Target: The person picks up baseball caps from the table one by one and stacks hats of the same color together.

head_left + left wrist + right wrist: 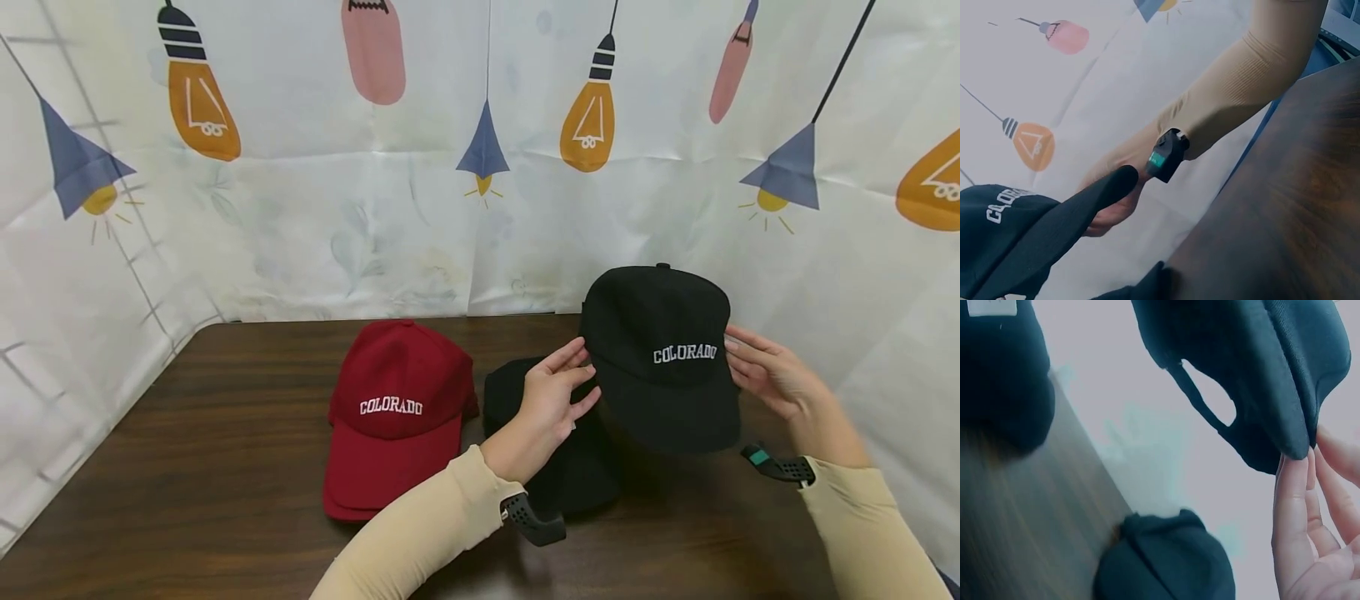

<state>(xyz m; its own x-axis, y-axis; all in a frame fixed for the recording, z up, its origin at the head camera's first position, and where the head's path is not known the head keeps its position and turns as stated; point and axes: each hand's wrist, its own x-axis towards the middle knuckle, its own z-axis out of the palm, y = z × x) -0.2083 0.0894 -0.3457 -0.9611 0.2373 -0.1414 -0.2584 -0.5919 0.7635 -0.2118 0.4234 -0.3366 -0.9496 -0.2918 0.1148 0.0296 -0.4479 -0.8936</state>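
A black cap with white COLORADO lettering is raised above the table, brim toward me. My left hand pinches its left edge, and my right hand holds the right edge between fingers and thumb. Beneath it, partly covered by my left hand and forearm, another black cap lies on the table. Left of that sits a red cap with the same lettering; a second red brim shows under its own. In the right wrist view, fingers grip the lower edge of the raised cap, whose back opening shows.
The dark wood table carries the caps. A light curtain printed with lamps and bulbs hangs behind it and along both sides. Black wrist straps sit over both beige sleeves.
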